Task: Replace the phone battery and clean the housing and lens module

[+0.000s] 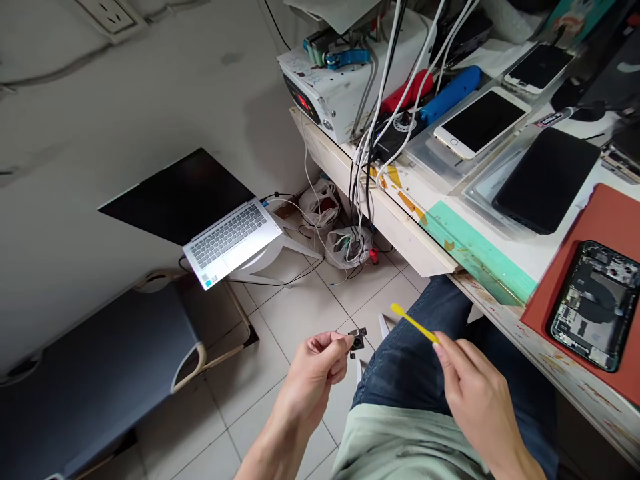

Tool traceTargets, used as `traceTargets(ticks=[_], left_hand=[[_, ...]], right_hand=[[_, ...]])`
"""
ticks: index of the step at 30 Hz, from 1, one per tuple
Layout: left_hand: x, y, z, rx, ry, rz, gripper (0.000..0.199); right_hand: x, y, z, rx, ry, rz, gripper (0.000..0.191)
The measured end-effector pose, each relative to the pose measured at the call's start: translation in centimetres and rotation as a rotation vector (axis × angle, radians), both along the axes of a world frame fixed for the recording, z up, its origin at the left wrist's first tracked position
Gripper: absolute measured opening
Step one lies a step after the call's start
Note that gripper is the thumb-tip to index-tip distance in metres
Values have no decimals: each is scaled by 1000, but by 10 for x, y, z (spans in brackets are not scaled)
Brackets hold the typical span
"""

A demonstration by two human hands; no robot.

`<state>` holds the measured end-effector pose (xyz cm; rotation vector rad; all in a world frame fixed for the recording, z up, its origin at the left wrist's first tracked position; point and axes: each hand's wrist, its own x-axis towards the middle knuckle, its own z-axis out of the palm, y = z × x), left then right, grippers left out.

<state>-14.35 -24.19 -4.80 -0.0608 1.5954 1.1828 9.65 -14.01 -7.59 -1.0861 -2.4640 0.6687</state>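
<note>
Between thumb and fingers, my left hand (323,363) pinches a small black phone camera module (357,340) above the tiled floor, left of my knee. A thin yellow pry tool (415,323) is gripped in my right hand (473,387), its broad tip angled up and to the left toward the module without touching it. To the right, an opened phone (595,303) with its inner parts bare lies on a reddish-brown mat (543,293) on the workbench.
On the bench are a white phone (483,122), a dark phone panel (547,180) and a white station (345,87) behind hanging cables (373,127). An open laptop (230,243) rests on a white stool (280,257). A grey folding cot (115,367) stands left, with plastic bags (345,247) under the bench.
</note>
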Motion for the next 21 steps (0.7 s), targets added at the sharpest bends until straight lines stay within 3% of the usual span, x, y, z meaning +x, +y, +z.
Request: traceTargets(ticks=[2, 4, 8, 11, 15, 21], left_hand=[[3, -2, -1, -7, 73, 14, 42], [7, -4, -1, -2, 247, 21, 31], [17, -9, -2, 114, 955, -116, 14], [21, -10, -4, 226, 1268, -197, 15], [22, -9, -1, 277, 1422, -231, 20], [24, -8, 3, 284, 1459, -245, 20]], right_hand=[[1, -1, 3, -25, 34, -25, 27], [1, -5, 9, -90, 102, 46, 29], [0, -13, 19, -98, 151, 148, 39], [-4, -13, 20, -67, 156, 163, 45], [-10, -7, 15, -66, 150, 185, 46], [-11, 0, 12, -48, 137, 67, 39]])
